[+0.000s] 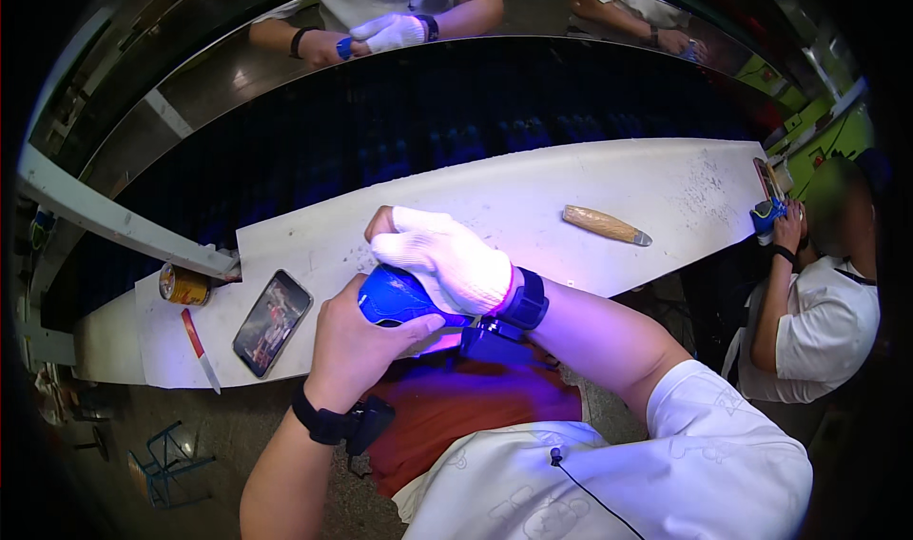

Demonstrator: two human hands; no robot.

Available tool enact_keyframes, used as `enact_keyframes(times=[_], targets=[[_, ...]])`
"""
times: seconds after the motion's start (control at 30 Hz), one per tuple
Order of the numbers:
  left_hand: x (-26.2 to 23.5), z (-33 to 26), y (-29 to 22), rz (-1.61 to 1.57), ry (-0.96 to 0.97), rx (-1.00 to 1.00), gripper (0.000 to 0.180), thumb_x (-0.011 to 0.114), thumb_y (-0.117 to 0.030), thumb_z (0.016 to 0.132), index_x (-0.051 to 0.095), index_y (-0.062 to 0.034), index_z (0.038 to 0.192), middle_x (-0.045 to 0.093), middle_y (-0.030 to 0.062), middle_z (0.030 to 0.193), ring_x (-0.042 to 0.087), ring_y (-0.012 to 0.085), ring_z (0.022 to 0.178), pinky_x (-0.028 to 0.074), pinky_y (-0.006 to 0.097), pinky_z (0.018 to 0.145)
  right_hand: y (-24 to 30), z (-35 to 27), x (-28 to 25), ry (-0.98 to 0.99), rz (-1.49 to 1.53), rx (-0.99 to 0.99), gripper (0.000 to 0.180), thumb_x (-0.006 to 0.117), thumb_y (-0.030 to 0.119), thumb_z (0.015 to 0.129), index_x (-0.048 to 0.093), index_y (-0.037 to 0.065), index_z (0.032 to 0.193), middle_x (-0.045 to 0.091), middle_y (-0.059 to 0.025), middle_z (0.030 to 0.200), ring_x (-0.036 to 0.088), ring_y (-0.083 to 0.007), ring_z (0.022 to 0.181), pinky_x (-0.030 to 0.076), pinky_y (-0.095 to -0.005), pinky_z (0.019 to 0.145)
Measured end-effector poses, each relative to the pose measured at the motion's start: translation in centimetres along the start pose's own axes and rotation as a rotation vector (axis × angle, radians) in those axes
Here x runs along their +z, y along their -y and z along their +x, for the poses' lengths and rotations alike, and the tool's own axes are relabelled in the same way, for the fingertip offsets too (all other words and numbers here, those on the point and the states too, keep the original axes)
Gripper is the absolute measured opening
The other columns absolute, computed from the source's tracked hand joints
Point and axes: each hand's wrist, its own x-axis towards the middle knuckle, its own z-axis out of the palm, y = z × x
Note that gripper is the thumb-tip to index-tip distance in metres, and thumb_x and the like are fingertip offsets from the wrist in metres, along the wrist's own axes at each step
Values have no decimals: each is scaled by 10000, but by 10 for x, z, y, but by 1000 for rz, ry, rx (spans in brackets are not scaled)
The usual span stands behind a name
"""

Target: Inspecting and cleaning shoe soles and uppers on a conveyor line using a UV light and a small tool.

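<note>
A blue shoe (392,294) is held above the near edge of the white worktop, much of it hidden by my hands. My bare left hand (354,335) wraps round its near left side, thumb lying across the lower part. Over its far right side curls my right hand (442,259), in a white knit glove with bare skin showing at one finger. Those gloved fingers are closed against the shoe; whether they also hold something small I cannot tell. Purple-blue light falls on the glove and the shoe.
On the white worktop (514,183) lie a wooden-handled tool (607,225), a phone (273,323), a red-handled knife (200,350) and a yellow can (184,285). Beyond it runs a dark surface (380,112). A co-worker (808,321) sits at the right holding a blue shoe (767,216).
</note>
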Motion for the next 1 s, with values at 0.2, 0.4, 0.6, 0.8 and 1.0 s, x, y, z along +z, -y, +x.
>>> enact_keyframes(times=[0.2, 0.4, 0.6, 0.8, 1.0], targets=[[0, 32, -22, 75, 151, -14, 519, 941, -128, 770, 713, 12, 1215, 801, 96, 1085, 771, 177, 979, 610, 329, 887, 18, 0, -17, -51, -237, 12, 231, 562, 265, 1110, 607, 52, 1030, 585, -4, 894, 514, -81, 886, 477, -292, 813], [13, 49, -52, 362, 185, 49, 618, 956, -320, 755, 706, 35, 1194, 810, 156, 983, 803, 267, 902, 622, 371, 845, 6, -15, -45, -107, -256, -98, 312, 489, 316, 1144, 600, 53, 1018, 570, -47, 963, 517, -135, 904, 460, -298, 875], [33, 32, -68, 822, 129, 408, 759, 878, -675, 712, 619, 6, 924, 673, 104, 608, 700, 274, 507, 566, 396, 514, 20, -52, -51, -29, 4, -123, 560, 402, 491, 1141, 650, 5, 1269, 549, -75, 1184, 528, -171, 1068, 432, -327, 997], [53, 12, -77, 768, 193, 573, 687, 958, -497, 691, 625, 15, 1006, 663, 91, 628, 692, 267, 511, 548, 395, 504, 21, -100, -54, -7, 3, -41, 721, 330, 582, 1132, 594, -3, 1461, 638, -179, 1395, 516, -310, 1403, 370, -460, 1209], [20, 8, -58, 670, 339, 848, 493, 877, -321, 744, 637, -30, 1061, 697, 99, 889, 731, 258, 774, 585, 393, 666, 29, -135, -33, 44, -581, -243, 740, 571, 398, 1059, 390, -77, 1596, 526, -326, 1523, 526, -474, 1404, 389, -511, 1203]])
